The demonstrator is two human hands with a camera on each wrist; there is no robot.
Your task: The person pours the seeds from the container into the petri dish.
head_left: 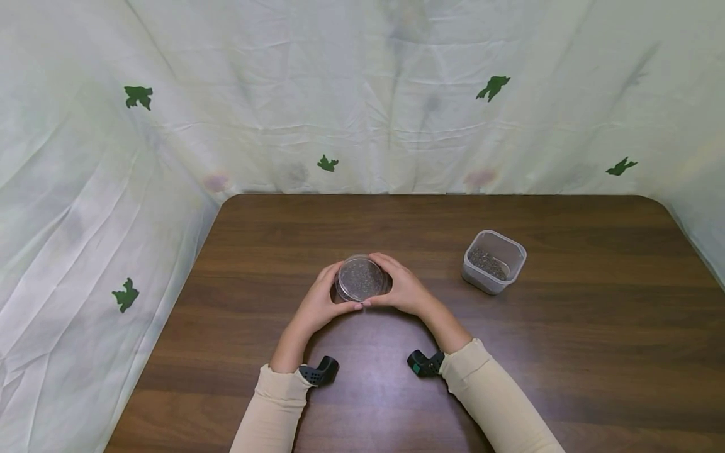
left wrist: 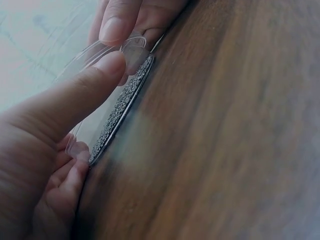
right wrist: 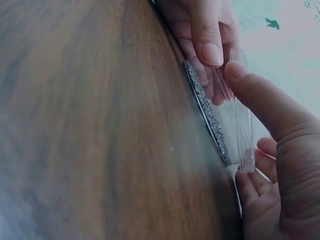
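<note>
A round clear plastic container (right wrist: 227,132) stands on the table with a layer of dark grey grains (right wrist: 207,110) at its bottom. Its clear lid (right wrist: 245,132) lies over the rim, slightly tilted in the right wrist view. From the left side my left hand (head_left: 321,302) curves round the lid and holds its edge. The right hand (head_left: 404,288) grips the same lid from the right. Both thumbs meet at the near edge, while the fingers reach round to the far side. How firmly the lid sits cannot be told.
To the right on the brown wooden table (head_left: 595,327) stands a square translucent tub (head_left: 494,286), uncovered, with similar dark grains (head_left: 486,263) inside. A pale cloth (head_left: 362,94) with green leaf-like patches hangs behind the table and along its sides.
</note>
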